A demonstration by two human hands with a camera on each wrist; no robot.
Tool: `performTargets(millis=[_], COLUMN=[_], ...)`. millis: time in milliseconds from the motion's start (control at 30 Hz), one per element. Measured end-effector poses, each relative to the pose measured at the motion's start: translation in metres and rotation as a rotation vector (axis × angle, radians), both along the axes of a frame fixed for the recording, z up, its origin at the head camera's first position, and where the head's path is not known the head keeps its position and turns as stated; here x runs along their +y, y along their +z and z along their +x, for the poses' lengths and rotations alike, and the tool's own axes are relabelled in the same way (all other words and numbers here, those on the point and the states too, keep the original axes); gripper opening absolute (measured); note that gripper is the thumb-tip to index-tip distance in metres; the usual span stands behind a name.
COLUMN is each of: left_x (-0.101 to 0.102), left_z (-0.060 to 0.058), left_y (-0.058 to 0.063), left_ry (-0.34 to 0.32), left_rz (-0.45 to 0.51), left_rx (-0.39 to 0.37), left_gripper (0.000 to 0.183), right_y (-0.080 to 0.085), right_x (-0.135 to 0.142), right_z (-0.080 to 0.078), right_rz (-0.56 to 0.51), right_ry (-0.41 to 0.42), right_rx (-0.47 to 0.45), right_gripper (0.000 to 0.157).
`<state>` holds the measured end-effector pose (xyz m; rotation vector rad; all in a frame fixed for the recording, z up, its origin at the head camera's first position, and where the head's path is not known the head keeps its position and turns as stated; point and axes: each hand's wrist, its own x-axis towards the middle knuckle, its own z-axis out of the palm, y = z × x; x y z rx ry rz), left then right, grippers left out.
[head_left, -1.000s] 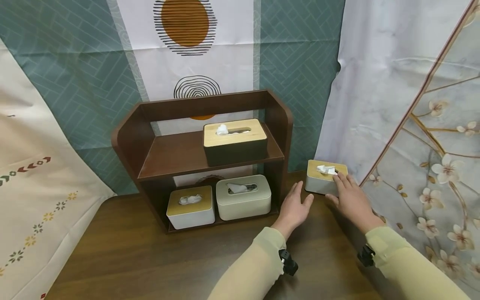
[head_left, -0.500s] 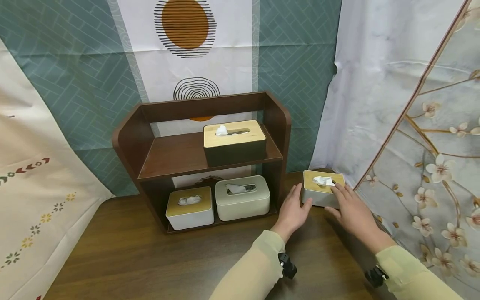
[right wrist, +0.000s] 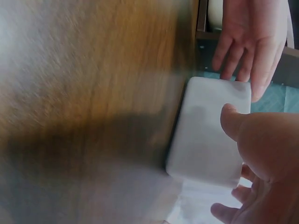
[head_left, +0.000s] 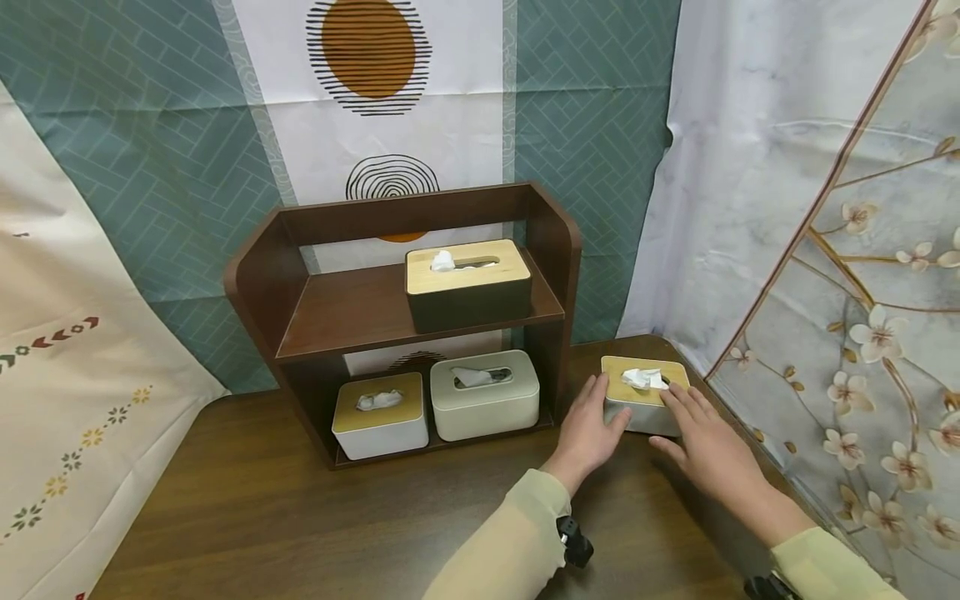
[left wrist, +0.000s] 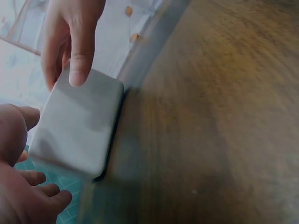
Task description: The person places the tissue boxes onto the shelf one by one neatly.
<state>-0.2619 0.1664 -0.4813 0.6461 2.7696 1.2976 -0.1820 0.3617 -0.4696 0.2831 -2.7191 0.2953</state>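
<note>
A small grey tissue box [head_left: 643,417] with a light wooden lid and a white tissue poking out sits on the table at the right, beside the shelf. My right hand [head_left: 708,442] grips its right end, the thumb across the front face and the fingers round the side, as the left wrist view shows. At the other end is my left hand [head_left: 588,429], its fingers [right wrist: 236,58] straight and right at the box's left side. The left thumb points toward the front corner. In the right wrist view the box [right wrist: 210,135] shows its plain front face.
A dark brown two-tier shelf [head_left: 341,307] stands left of the hands. Its upper tier bears a black tissue box [head_left: 471,306]; below are a white one [head_left: 382,437] and a cream one [head_left: 487,417]. A flowered curtain [head_left: 870,417] hangs close on the right.
The small tissue box has slid toward me across the table, nearer the front and between both hands. My right hand has come back with it; my left hand has barely moved.
</note>
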Motion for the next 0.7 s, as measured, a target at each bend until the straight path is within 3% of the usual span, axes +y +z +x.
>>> performTargets(millis=[300, 500, 700], left_x=[-0.008, -0.01, -0.011], left_z=[0.008, 0.011, 0.014], left_y=[-0.005, -0.007, -0.007], left_ry=[-0.013, -0.012, -0.005], left_rz=[-0.053, -0.07, -0.08], left_rx=[0.056, 0.069, 0.077], left_gripper=[0.074, 0.074, 0.074], right_y=[-0.002, -0.004, -0.007], right_x=[-0.004, 0.001, 0.008], right_z=[0.017, 0.018, 0.014], right_rz=[-0.025, -0.127, -0.221], right_ry=[0.031, -0.045, -0.106], right_rx=[0.016, 0.002, -0.159], right_gripper=[0.079, 0.078, 0.085])
